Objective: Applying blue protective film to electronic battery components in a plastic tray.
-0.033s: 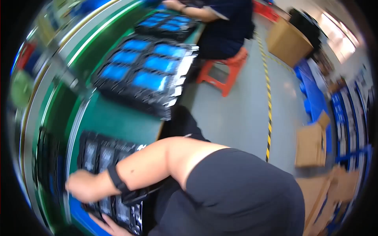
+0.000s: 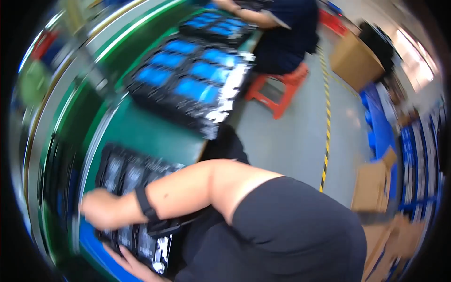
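Note:
Blurred by motion, my right hand [image 2: 101,209] reaches across the left part of a black tray [image 2: 155,176] to the metal rail beside it. Its fingers are smeared, and I cannot tell whether it holds anything. A black band circles that wrist. The tray holds several dark flat pieces [image 2: 133,177] with pale markings, partly hidden under my right forearm. At the tray's near edge lies my left hand [image 2: 134,265], its fingers stretched out along the side. Part of that hand is cut off by the lower edge of the picture.
Farther along the green bench [image 2: 157,134] sits a black tray of blue pieces [image 2: 197,89], with another tray [image 2: 218,23] behind. A co-worker [image 2: 289,37] sits on a red stool [image 2: 279,91]. Dark flat pieces [image 2: 61,188] stand beyond the rail. Cardboard boxes [image 2: 357,61] are at right.
The whole view has shifted, so the bench and trays appear farther right. My right hand appears slightly higher in the picture; my left hand stays at the tray's near edge.

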Tool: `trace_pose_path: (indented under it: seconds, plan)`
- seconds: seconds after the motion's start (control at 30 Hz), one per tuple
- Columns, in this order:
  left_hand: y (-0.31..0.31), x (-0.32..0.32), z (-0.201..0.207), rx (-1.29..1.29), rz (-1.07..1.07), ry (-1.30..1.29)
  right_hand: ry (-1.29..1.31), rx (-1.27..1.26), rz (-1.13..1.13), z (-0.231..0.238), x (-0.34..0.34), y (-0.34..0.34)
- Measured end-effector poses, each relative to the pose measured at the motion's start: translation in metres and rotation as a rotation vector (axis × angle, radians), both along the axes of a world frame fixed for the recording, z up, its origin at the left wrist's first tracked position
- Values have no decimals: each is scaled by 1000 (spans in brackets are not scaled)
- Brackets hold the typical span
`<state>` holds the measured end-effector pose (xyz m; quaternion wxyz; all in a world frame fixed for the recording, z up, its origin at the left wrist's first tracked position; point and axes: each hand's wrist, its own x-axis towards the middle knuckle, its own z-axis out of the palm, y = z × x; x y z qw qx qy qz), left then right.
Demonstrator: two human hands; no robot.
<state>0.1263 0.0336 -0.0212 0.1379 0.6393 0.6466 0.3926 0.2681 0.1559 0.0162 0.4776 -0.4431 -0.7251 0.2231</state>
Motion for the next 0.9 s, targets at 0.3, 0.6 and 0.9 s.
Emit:
trace_pose_path:
  seconds: [0.3, 0.6, 0.9]
  plan:
    - [-4, 15, -7, 20, -69, -374, -85, -19, -10, 12, 36, -3]
    - [-11, 11, -9, 64, -30, -281, -165, -234, 134, 12, 35, -9]
    - [-11, 12, -7, 51, -31, -278, -380, -300, 187, 14, 33, -8]
